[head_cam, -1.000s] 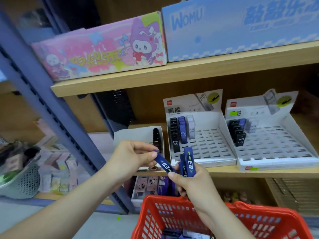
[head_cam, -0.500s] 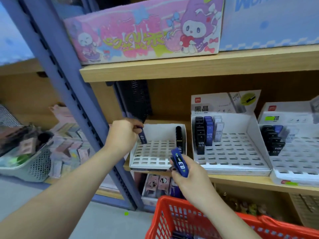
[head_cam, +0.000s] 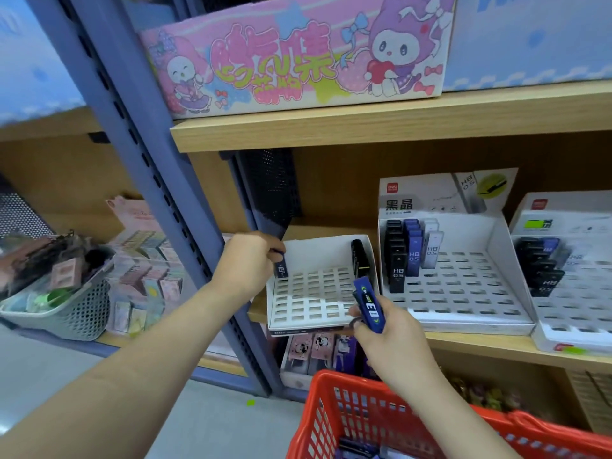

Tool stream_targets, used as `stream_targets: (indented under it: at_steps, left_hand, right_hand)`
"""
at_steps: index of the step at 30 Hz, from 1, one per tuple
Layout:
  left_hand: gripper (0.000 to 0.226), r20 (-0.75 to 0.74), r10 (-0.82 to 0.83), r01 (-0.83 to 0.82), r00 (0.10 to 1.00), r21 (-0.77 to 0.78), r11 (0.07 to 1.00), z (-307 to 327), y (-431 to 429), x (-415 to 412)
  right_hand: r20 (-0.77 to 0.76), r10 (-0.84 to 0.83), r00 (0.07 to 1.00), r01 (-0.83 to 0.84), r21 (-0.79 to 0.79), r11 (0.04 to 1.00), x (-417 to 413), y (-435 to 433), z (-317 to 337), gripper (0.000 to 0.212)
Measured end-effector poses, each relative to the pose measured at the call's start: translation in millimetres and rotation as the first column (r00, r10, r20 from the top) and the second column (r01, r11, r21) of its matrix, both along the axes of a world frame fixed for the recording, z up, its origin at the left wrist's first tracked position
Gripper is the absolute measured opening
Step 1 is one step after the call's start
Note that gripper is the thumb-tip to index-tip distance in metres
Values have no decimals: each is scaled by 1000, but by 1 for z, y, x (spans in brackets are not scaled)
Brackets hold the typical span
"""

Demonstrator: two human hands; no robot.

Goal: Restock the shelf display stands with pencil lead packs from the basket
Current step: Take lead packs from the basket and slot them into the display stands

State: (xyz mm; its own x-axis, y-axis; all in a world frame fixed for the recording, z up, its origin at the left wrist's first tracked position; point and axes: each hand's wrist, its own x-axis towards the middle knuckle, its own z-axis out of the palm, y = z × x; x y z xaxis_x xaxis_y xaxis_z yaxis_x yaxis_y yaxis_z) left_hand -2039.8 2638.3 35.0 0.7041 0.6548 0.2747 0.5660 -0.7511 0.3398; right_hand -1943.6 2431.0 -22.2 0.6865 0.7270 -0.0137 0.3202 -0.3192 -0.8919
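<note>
My left hand (head_cam: 246,261) pinches a dark lead pack (head_cam: 281,267) and holds it upright at the back left corner of the small white slotted stand (head_cam: 311,313). A row of black packs (head_cam: 359,258) stands along that stand's right side. My right hand (head_cam: 385,329) grips two blue lead packs (head_cam: 369,303) just in front of the stand's right front corner. Below, the red basket (head_cam: 334,415) holds more packs (head_cam: 357,450). Two larger white stands (head_cam: 463,303) (head_cam: 579,309) to the right carry a few black, blue and clear packs.
A blue steel upright (head_cam: 142,154) runs diagonally just left of my left hand. A pink cartoon box (head_cam: 298,54) sits on the wooden shelf above. A grey basket (head_cam: 63,313) of small goods stands lower left, with boxed items beside it.
My left hand carried its pack from beside my right hand up to the small stand's back left corner. My right hand stayed near the stand's front. The view shifted left and closer.
</note>
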Motion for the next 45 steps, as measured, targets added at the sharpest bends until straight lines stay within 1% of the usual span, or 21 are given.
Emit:
stream_targets:
  at_steps: [5,10,14,16,18,20,21,22,23,25,27,31,34,37,39,40,41,42,43,44,45]
  left_hand:
    - [33,87,61,-56,994,-57,997,-10,6,5]
    - [20,67,-51,42,996,134,990,-17,10,7]
    - [21,30,-59,53,998,168,984,-17,12,6]
    - [24,2,-1,1,1000,147,989,-10,5,5]
    - [26,36,49,-52,998,83,995,3,-7,6]
    - [25,202,70,-24,977,-221,975,21,-27,9]
    - [23,261,60,64,963,-442,895,30,-39,11]
    - [20,292,26,169,956,-620,766,38,-51,12]
    - [20,281,-48,239,959,-704,669,42,-62,13]
    - [22,223,-201,300,954,-752,587,46,-77,14]
    - [23,198,-260,314,945,-771,554,46,-85,15]
    - [13,238,-225,324,945,-776,541,50,-85,15]
    - [9,320,-159,353,934,-760,545,54,-81,14]
    - [10,374,-108,366,921,-738,567,57,-76,11]
    - [10,387,-111,366,915,-687,628,58,-79,10]
    - [10,380,-162,371,911,-578,727,58,-84,9]
    - [9,350,-281,403,893,-349,846,57,-90,8]
    - [8,280,-447,475,849,-36,879,57,-98,7]
    - [8,153,-605,560,781,256,788,56,-108,6]
    - [9,14,-697,620,717,444,647,53,-119,4]
    - [15,-89,-726,647,682,537,541,47,-129,2]
  right_hand:
    - [-120,-37,992,43,43,998,1,2,-4,18]
    - [-160,-37,986,48,61,997,1,2,-4,18]
    - [-225,-27,974,46,80,996,0,0,1,15]
    - [-345,-7,939,63,152,986,-2,-3,6,15]
    - [-472,33,881,71,202,977,-2,-9,14,11]
    - [-578,96,811,55,238,970,-2,-16,22,11]
    - [-626,136,768,44,263,964,-2,-18,26,11]
    - [-667,173,724,33,284,958,-2,-21,30,11]
    - [-701,207,683,23,303,953,-2,-23,33,13]
    - [-741,259,619,9,337,941,-2,-27,38,24]
    - [-755,288,589,8,362,932,0,-29,41,31]
    - [-798,253,547,95,359,929,0,-33,48,29]
    - [-858,166,485,172,280,945,5,-37,49,22]
    - [-877,93,471,243,230,942,9,-39,48,15]
    - [-900,93,425,348,258,901,10,-38,47,12]
    - [-913,112,393,401,280,872,10,-36,47,14]
    - [-921,143,363,440,305,845,10,-35,48,19]
    - [-923,175,342,464,328,823,10,-34,49,24]
    - [-921,199,336,470,347,811,9,-33,52,27]
    - [-913,213,349,462,365,808,9,-34,55,25]
    - [-901,221,374,441,382,812,8,-35,58,22]
